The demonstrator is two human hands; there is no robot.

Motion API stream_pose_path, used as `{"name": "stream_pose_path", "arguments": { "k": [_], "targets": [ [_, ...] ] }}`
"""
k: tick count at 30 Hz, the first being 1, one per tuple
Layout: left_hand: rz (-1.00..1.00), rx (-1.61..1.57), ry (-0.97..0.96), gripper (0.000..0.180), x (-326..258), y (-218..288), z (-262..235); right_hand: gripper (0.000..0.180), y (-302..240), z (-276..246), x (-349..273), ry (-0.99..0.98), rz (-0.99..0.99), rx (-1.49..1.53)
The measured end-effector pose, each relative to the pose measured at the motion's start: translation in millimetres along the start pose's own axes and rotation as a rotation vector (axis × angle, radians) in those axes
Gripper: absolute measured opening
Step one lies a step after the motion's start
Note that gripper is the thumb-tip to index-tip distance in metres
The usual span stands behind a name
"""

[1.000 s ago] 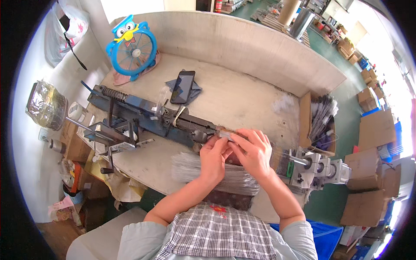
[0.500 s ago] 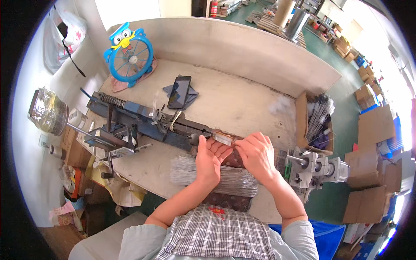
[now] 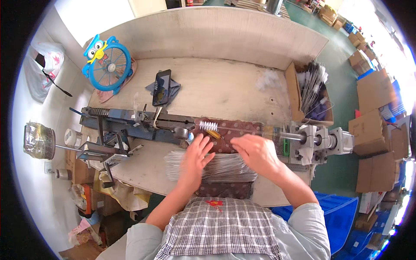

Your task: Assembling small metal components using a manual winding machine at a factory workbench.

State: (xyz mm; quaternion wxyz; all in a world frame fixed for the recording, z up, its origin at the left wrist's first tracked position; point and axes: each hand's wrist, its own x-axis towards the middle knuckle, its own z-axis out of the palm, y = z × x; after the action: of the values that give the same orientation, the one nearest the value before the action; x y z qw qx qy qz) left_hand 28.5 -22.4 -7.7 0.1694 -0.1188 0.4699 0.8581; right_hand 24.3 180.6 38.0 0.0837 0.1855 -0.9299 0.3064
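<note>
Done: white spiral brush (image 3: 208,126) looks formed | Remaining: wire bundle (image 3: 225,168) looks bare | Left hand (image 3: 195,161): grip is wide | Right hand (image 3: 259,155): grip narrow, contents unclear

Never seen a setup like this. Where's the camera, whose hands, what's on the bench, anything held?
There's no robot: a person works bare-handed, and a head-worn fisheye camera looks down, bending straight edges. The left hand is open and blurred, holding nothing visible. The right hand has its fingers drawn together; whether they grip anything is unclear. Just beyond the hands lies a white bristly spiral; nearer the wearer, a bundle of thin wires. The bench also carries a long blue-black metal fixture, a phone on grey cloth and a blue fan-like ring.
</note>
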Motion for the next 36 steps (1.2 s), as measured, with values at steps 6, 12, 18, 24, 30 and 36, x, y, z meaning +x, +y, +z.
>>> {"name": "stream_pose_path", "arguments": {
  "k": [6, 12, 18, 24, 30, 36],
  "targets": [
    [0.248, -0.269, 0.627, 0.035, -26, 21, -161, 0.015, 19, 7, -42, -0.108, 0.116, -0.11],
    [0.468, -0.123, 1.154, 0.043, -79, 86, -320, 0.012, 21, 2, -45, -0.202, 0.156, -0.172],
    [0.508, -0.259, 1.129, 0.043, -66, 77, -311, 0.013, 6, -23, -40, -0.358, 0.179, -0.236],
    [0.38, -0.363, 0.777, 0.024, -30, 12, -203, 0.019, 10, -30, -41, -0.368, 0.094, -0.242],
    [0.213, 0.302, -0.018, 0.025, 6, -12, -32, 0.022, 12, -24, -41, -0.353, 0.12, -0.23],
    [-0.286, -0.677, -0.104, 0.021, -16, 47, 63, 0.015, 17, -16, -42, -0.279, 0.113, -0.244]
  ]
}}
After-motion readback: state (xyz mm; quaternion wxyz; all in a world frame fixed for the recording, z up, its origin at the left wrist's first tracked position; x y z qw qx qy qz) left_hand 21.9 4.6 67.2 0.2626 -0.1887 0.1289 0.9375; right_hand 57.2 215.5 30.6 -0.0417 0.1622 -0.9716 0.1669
